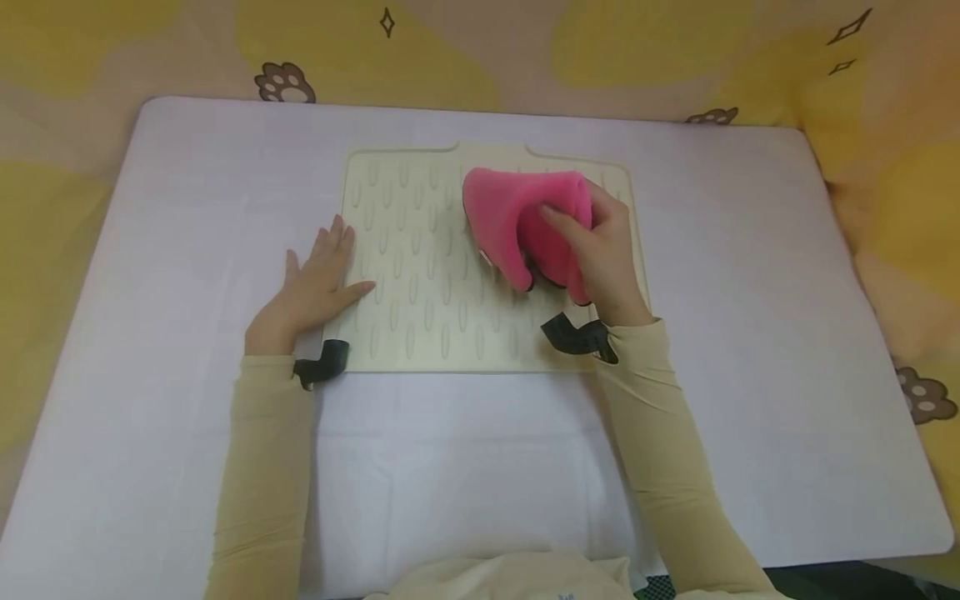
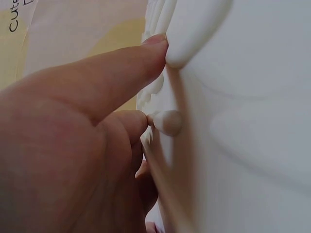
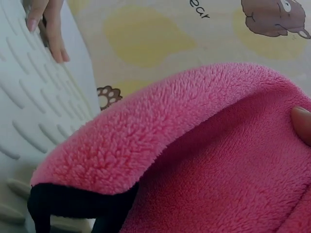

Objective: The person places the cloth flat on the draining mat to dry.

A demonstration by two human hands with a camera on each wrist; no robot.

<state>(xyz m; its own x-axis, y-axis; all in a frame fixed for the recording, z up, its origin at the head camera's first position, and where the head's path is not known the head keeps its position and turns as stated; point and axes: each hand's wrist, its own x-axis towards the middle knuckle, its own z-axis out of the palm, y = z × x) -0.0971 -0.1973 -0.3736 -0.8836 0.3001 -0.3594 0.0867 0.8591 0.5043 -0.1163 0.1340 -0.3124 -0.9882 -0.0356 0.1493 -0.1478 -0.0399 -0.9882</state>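
A fluffy pink cloth (image 1: pixel 495 208) with black edging is bent into an arch above the right part of a cream board (image 1: pixel 435 354) with raised oval ridges. My right hand (image 1: pixel 611 258) grips the cloth's right end, thumb on the near side; most of its fingers are hidden behind the fabric. The right wrist view shows the cloth's pile (image 3: pixel 141 126) and the thumb (image 3: pixel 302 124) against it. At the board's left edge lies my left hand (image 1: pixel 311 287), fingers extended and thumb spread. In the left wrist view, its thumb (image 2: pixel 131 63) touches a ridge of the board.
Under the board is a table (image 1: pixel 750 333) covered in white. A yellow and beige patterned fabric (image 1: pixel 480 50) hangs around its back and sides. Black curved pieces (image 1: pixel 322 362) stick out from both sleeve cuffs.
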